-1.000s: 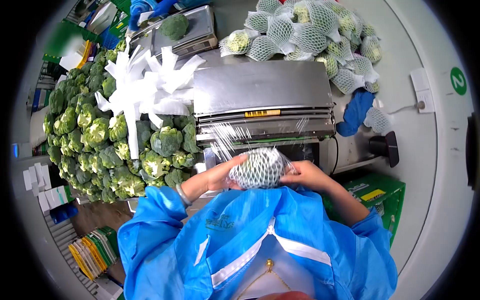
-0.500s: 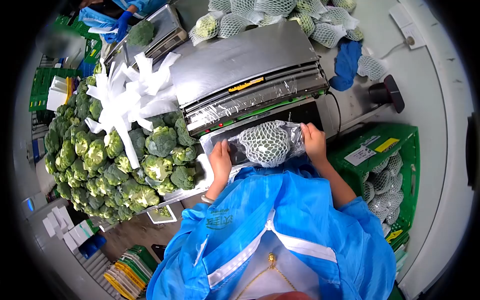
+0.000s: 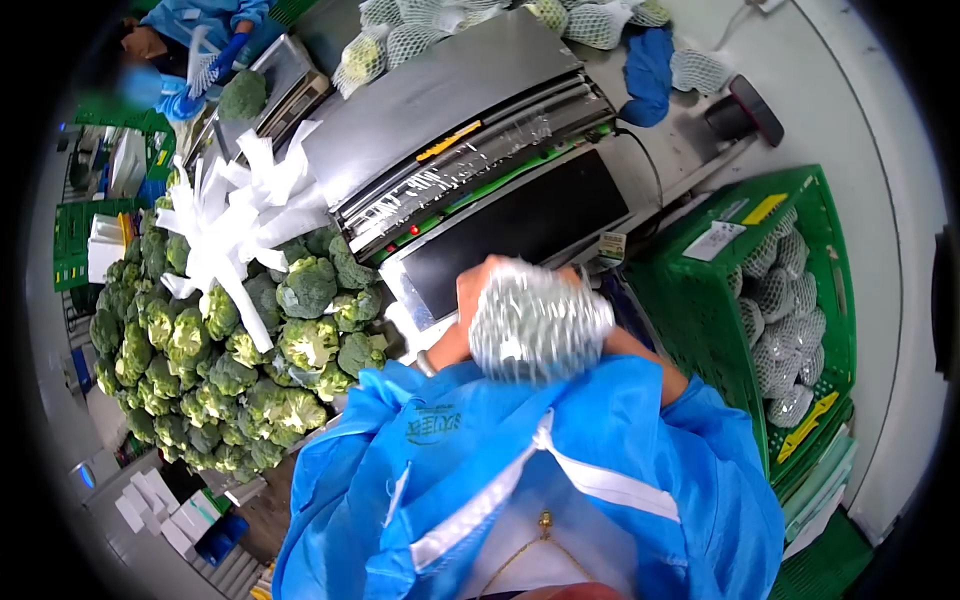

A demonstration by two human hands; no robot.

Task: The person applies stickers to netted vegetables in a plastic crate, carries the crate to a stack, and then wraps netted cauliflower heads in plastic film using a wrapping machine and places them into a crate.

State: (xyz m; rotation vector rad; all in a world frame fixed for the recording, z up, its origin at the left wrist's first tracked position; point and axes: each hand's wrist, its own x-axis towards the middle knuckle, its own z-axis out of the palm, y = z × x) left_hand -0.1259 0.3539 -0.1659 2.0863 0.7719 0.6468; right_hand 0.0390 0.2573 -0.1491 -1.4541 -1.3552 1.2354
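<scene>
Close to my chest is a broccoli head in a white foam net point(image 3: 540, 325), wrapped in shiny clear film and blurred by motion. My left hand point(image 3: 474, 290) grips its left side, the fingers curled behind it. My right hand point(image 3: 570, 276) is mostly hidden behind the wrapped head; only a bit of it shows at the top right, closed against the bundle. Just beyond my hands lies the black plate point(image 3: 525, 230) of the film wrapping machine point(image 3: 440, 100), with crinkled film along its front.
Loose broccoli point(image 3: 200, 350) is heaped on the left, with white strips point(image 3: 235, 220) on top. A green crate point(image 3: 690, 290) of wrapped heads stands at right. Netted heads point(image 3: 420, 35) and a blue cloth point(image 3: 650, 75) lie behind the machine. A co-worker's gloved hand point(image 3: 228, 55) shows at upper left.
Both hands have lifted the wrapped broccoli off the black plate and drawn it toward my chest. The film ends, stretched out sideways before, are now gathered around it. The view has shifted.
</scene>
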